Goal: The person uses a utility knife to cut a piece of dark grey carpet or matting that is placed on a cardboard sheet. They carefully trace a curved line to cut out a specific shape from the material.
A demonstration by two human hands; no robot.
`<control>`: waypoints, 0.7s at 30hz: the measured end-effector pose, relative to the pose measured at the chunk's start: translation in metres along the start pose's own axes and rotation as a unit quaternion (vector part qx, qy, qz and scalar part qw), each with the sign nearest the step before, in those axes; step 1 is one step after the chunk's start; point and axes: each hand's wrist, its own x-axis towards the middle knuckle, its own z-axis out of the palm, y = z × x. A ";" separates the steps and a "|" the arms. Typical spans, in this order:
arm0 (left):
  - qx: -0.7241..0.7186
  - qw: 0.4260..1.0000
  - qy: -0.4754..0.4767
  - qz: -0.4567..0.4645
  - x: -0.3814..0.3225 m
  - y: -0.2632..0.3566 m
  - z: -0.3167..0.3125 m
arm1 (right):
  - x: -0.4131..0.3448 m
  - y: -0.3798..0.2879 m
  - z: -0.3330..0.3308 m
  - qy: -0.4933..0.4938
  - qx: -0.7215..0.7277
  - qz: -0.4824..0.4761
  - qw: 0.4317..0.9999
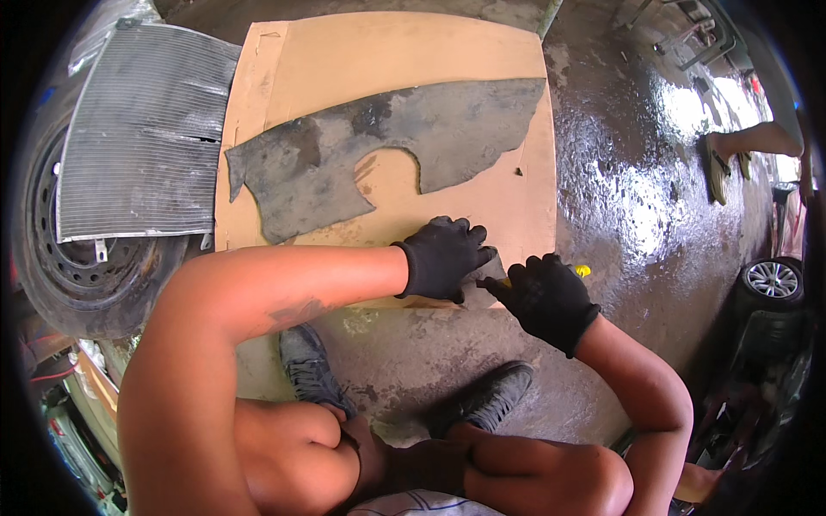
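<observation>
My left hand, in a black knit glove, rests on a small grey sheet piece at the near edge of a cardboard sheet. Its thumb and fingers spread over that piece and hold it down. In my gloved right hand is a yellow-handled tool, probably a utility knife; its dark tip lies over the small piece, close to my left thumb. Beyond my hands, a large grey flexible sheet lies flat on the cardboard, with an arched cutout along its near side.
A finned radiator or condenser leans over a tyre and steel wheel on the left. Wet concrete floor borders the cardboard. Another person's sandalled foot is at right, above an alloy wheel. My shoes flank the near floor.
</observation>
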 end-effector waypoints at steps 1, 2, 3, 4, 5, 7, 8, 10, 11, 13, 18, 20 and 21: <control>0.004 1.000 0.001 0.000 0.000 -0.001 0.001 | 0.003 0.000 0.000 -0.008 0.002 0.000 1.000; 0.008 1.000 0.002 0.002 0.000 -0.001 0.002 | 0.005 0.001 0.000 -0.001 0.003 -0.002 1.000; 0.011 1.000 0.004 0.003 0.001 -0.002 0.002 | 0.008 0.001 0.001 0.006 0.005 -0.004 1.000; 0.005 1.000 -0.001 0.004 0.001 -0.002 0.002 | 0.009 0.002 0.002 0.013 0.006 -0.005 1.000; -0.002 1.000 -0.007 0.003 0.000 -0.002 0.000 | 0.010 0.003 0.004 0.009 0.007 0.001 1.000; -0.005 1.000 -0.010 0.000 -0.001 -0.002 -0.001 | 0.011 0.004 0.007 0.002 0.009 0.013 1.000; -0.001 1.000 -0.005 0.002 0.000 -0.002 0.000 | 0.008 0.005 0.007 0.007 0.015 0.007 1.000; 0.000 1.000 -0.001 0.002 0.000 -0.002 0.002 | 0.001 0.003 0.008 0.017 0.028 -0.005 0.999; -0.003 1.000 0.000 0.004 0.001 -0.002 0.002 | -0.005 0.000 0.011 0.015 0.049 0.016 0.999; 0.006 1.000 0.010 0.003 0.001 -0.002 0.004 | -0.016 -0.010 0.022 0.016 0.091 0.051 0.994; 0.017 0.999 0.045 -0.006 -0.003 -0.001 0.011 | -0.018 -0.037 0.036 0.002 0.244 0.155 0.957; 0.024 0.997 0.063 -0.039 -0.007 0.002 0.018 | -0.016 -0.042 0.037 0.003 0.278 0.171 0.945; 0.028 0.996 0.071 -0.056 -0.007 0.002 0.021 | -0.016 -0.040 0.034 0.008 0.258 0.158 0.953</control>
